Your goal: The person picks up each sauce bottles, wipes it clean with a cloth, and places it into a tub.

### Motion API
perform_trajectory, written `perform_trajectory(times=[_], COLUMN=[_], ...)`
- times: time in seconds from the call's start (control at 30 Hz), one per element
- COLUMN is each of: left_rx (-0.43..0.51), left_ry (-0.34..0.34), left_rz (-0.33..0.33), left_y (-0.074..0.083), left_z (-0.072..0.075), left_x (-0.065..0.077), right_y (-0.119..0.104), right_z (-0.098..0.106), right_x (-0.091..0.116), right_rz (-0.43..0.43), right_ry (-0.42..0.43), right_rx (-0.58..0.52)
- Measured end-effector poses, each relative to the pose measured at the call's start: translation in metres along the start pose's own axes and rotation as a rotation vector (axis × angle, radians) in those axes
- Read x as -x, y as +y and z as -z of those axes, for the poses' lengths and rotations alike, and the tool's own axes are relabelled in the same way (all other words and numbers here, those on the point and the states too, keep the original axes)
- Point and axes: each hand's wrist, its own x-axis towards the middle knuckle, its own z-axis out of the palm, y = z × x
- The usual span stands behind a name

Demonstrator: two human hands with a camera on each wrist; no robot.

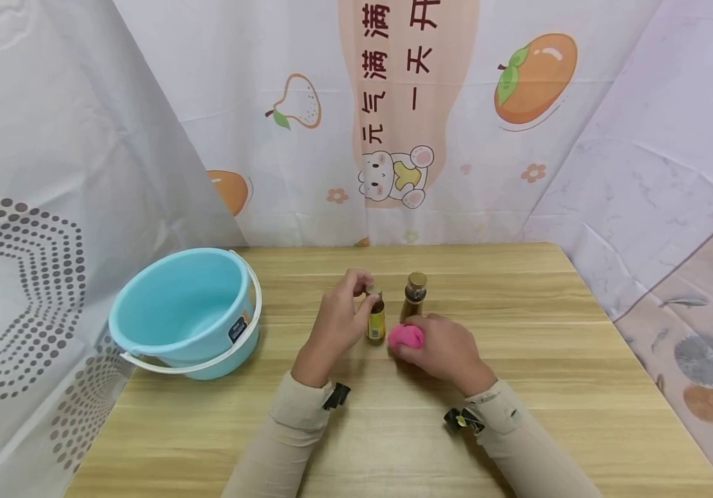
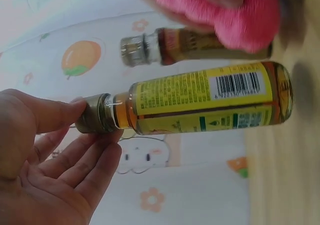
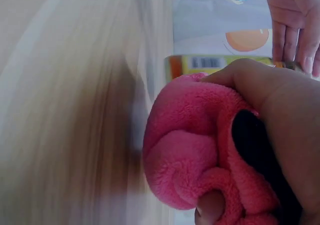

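My left hand (image 1: 339, 317) pinches the gold cap (image 2: 94, 116) of a small glass bottle (image 1: 376, 326) between thumb and fingers. The bottle stands upright on the table, with amber liquid inside and a yellow label (image 2: 200, 97) bearing a barcode. In my right hand (image 1: 449, 349) is a bunched-up pink cloth (image 3: 185, 140), fuzzy and folded over on itself, gripped low over the tabletop. A dark strip (image 3: 252, 140) shows between the cloth and the palm. Just behind the right hand stands a second bottle (image 1: 415, 290) with a gold cap, its lower part hidden.
A light blue bucket (image 1: 182, 290) with a white handle (image 1: 209, 366) stands at the left of the wooden table (image 1: 381, 436). Printed curtains (image 1: 306, 159) hang behind the table's back edge and along both sides.
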Motion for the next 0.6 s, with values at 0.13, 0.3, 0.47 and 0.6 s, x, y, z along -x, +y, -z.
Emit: perform_trajectory(times=[0.13,0.3,0.47,0.6], left_rx=[-0.008,-0.025,-0.021,-0.023], left_ry=[0.012,0.042,0.085,0.123], left_rz=[-0.026,-0.036,-0.019,0.005], left_y=[0.007,0.014,0.015,0.018], left_z=[0.015,0.041,0.067,0.088], left_x=[-0.006,-0.013,-0.017,-0.018], right_y=[0.008,0.019,0.03,0.038], right_z=[0.008,0.018,0.025,0.028], right_x=[0.008,0.02,0.031,0.04], right_rz=[0.005,-0.007,-0.028,-0.04], right_ry=[0.042,0.077,0.077,0.086], right_rx=[0.006,-0.009,-0.007,-0.009])
